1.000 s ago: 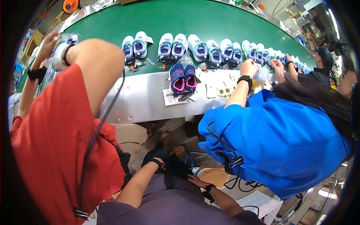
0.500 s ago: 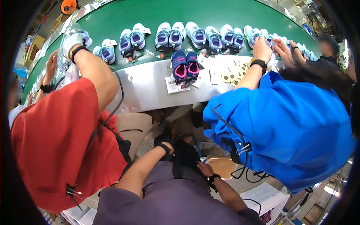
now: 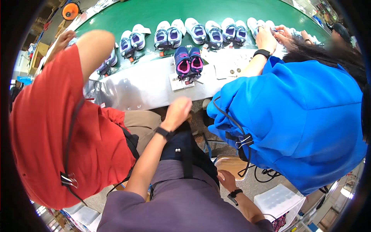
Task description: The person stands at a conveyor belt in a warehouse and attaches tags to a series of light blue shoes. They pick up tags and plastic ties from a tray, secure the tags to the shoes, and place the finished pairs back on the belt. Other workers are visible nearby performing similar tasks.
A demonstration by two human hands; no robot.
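My left hand point(image 3: 178, 113) is raised over my lap, just short of the metal table edge. It is blurred, its fingers seem curled, and I see nothing in it. My right hand point(image 3: 227, 180) hangs beside my right thigh, fingers loosely apart and holding nothing. In front of me on the metal ledge point(image 3: 154, 85) stands a pair of navy shoes point(image 3: 188, 63) with pink linings, on white tags point(image 3: 181, 84). Behind them, pale blue shoes point(image 3: 168, 35) line the green belt point(image 3: 162, 11) in pairs, some with tags.
A person in a red shirt point(image 3: 65, 135) is close on my left, reaching toward the belt. On my right, a person in a blue shirt point(image 3: 297, 120) has both hands at the pale shoes. Round stickers point(image 3: 235, 72) lie on the ledge. A white crate point(image 3: 278, 201) stands at lower right.
My left hand has risen from my lap toward the table edge. My right hand has shifted slightly outward and down. The person in red has moved their arm farther left.
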